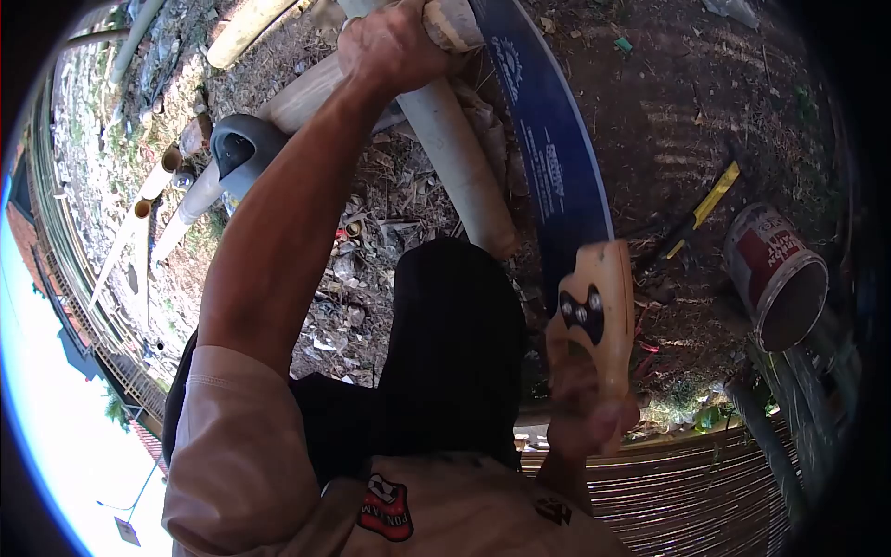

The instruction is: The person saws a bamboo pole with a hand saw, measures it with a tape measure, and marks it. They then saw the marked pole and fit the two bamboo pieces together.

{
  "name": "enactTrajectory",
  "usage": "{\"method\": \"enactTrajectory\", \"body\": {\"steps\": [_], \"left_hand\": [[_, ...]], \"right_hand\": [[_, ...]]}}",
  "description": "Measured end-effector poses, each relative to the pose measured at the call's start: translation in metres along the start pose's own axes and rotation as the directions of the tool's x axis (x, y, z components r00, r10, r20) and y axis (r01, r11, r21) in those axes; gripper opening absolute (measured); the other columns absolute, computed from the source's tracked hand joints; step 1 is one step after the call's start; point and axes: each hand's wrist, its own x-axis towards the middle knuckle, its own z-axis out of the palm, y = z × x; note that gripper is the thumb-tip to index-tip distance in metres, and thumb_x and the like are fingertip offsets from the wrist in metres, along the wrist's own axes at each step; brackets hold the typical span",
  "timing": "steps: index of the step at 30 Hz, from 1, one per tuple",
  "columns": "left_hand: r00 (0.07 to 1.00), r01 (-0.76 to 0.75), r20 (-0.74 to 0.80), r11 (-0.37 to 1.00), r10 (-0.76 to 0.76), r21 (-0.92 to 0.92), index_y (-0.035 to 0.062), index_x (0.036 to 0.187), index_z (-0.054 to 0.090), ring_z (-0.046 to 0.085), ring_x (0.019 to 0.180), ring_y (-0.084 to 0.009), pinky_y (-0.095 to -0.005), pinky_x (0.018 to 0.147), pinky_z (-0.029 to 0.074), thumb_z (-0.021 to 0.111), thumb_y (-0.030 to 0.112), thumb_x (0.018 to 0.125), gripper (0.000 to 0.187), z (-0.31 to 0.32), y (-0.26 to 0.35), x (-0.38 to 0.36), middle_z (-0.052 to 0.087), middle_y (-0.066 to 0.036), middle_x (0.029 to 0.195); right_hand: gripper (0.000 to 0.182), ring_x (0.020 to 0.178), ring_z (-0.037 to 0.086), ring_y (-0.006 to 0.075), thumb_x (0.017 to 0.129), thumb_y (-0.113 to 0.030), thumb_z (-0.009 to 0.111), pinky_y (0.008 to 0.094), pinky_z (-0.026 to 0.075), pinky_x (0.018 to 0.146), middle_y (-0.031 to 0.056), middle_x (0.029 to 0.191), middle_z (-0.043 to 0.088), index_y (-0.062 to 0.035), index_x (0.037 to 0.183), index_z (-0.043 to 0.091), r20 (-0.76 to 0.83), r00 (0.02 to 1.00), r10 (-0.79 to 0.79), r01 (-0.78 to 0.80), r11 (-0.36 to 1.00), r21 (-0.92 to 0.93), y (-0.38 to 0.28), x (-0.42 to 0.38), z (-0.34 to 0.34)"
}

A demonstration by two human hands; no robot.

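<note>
My left hand (390, 46) is closed over a pale bamboo pole (311, 93), close to its cut-looking end at the top. That pole lies across a second bamboo pole (445, 139), which slants down toward my dark-trousered knee. My right hand (587, 408), slightly blurred, wraps round the wooden handle of a handsaw (548, 139). The saw's long blue blade with white lettering stretches up from the handle, and its upper part overlaps the pole's end just right of my left hand.
A grey rounded plastic piece with an opening (249, 153) sits left of my forearm. More hollow bamboo lengths (153, 200) lie beyond it. At right are a yellow-and-black tool (715, 197) and a tipped paint bucket (775, 278). A slatted bamboo fence (668, 492) runs behind my right arm.
</note>
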Motion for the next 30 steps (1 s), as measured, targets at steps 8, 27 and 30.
{"method": "enactTrajectory", "body": {"steps": [8, 27, 30], "left_hand": [[0.999, -0.007, 0.041, 0.998, 0.009, -0.061, 0.0117, 0.121, 0.068, 0.073, 0.102, -0.0362, -0.0509, 0.090, 0.055, 0.088, 0.057, 0.067, 0.074, -0.004, -0.005, 0.004, 0.076, -0.018, 0.107], [0.997, -0.055, -0.057, 0.998, 0.056, 0.022, 0.0089, 0.127, 0.064, 0.073, 0.105, -0.0359, -0.0510, 0.091, 0.055, 0.090, 0.051, 0.066, 0.078, -0.003, -0.001, -0.001, 0.075, -0.019, 0.111], [0.998, 0.052, 0.042, 0.999, -0.051, -0.002, 0.0095, 0.134, 0.062, 0.072, 0.107, -0.0358, -0.0518, 0.094, 0.053, 0.090, 0.056, 0.065, 0.088, -0.012, 0.000, 0.002, 0.075, -0.019, 0.112]], "right_hand": [[0.055, 0.066, 0.062, 0.0228, 0.099, -0.048, 0.050, 0.0386, 0.059, 0.081, 0.0126, 0.069, 0.060, 0.0051, 0.088, 0.059, 0.206, 0.977, -0.058, 0.083, 0.990, -0.113, 0.010, 0.007, -0.015], [0.049, 0.055, 0.062, 0.0187, 0.100, -0.039, 0.049, 0.0306, 0.053, 0.058, 0.0091, 0.064, 0.063, 0.0026, 0.077, 0.062, 0.241, 0.967, -0.080, 0.133, 0.969, -0.210, 0.012, 0.043, 0.030], [0.046, 0.053, 0.060, 0.0170, 0.099, -0.037, 0.051, 0.0311, 0.051, 0.057, 0.0084, 0.063, 0.062, 0.0015, 0.077, 0.062, 0.238, 0.956, -0.174, 0.192, 0.980, -0.056, 0.023, 0.037, 0.020]]}}
